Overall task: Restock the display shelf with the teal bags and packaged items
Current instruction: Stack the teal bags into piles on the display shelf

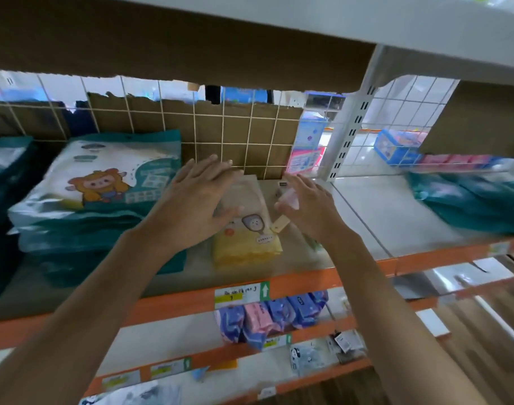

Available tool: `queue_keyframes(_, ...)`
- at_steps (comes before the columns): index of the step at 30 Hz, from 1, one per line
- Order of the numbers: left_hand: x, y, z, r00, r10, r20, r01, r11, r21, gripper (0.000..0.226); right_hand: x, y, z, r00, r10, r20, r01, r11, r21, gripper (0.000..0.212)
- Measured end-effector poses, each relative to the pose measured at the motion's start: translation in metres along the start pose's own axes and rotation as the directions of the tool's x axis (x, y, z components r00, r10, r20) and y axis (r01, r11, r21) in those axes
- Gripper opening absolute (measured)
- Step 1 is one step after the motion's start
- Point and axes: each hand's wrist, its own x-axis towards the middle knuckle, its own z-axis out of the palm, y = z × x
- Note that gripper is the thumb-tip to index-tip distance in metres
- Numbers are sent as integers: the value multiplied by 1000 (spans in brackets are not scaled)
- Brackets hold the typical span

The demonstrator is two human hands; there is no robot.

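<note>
The yellow packet (247, 229) lies mid-shelf, just right of the stack of teal bags (104, 185), with bare shelf (378, 226) running right toward the upright post (349, 118). The left hand (197, 197) is flat over it, fingers spread, holding nothing. The right hand (307, 204) is blurred, fingers loosely bent, and I cannot tell its grip. A careless sideways push could slide the packet off the orange front edge or drag the teal stack. Free room lies right and back to the wire grid (235, 135).

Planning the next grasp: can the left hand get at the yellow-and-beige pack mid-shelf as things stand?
Probably yes. The left hand is open right over the left side of the yellow-and-beige pack, and nothing lies between them.
</note>
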Motion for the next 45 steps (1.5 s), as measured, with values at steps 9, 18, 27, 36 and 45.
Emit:
queue_keyframes(9,31,24,35,989,-74,131,80,996,-46,64,14,49,-5,999,17,35,-18,1000,23,63)
queue_keyframes(18,71,73,85,947,-270,173,285,956,-70,61,44,114,-20,990,-68,125,62,997,48,65)
queue_keyframes(27,85,101,127,898,-419,135,398,903,161,48,59,158,-14,963,-192,189,179,980,84,65)
queue_keyframes(36,102,106,133,824,-535,189,507,843,178,38,67,165,-17,955,-233,185,211,969,131,65)
queue_keyframes(45,98,91,112,850,-525,-47,485,814,-319,26,76,173,-34,943,-329,53,294,896,332,61)
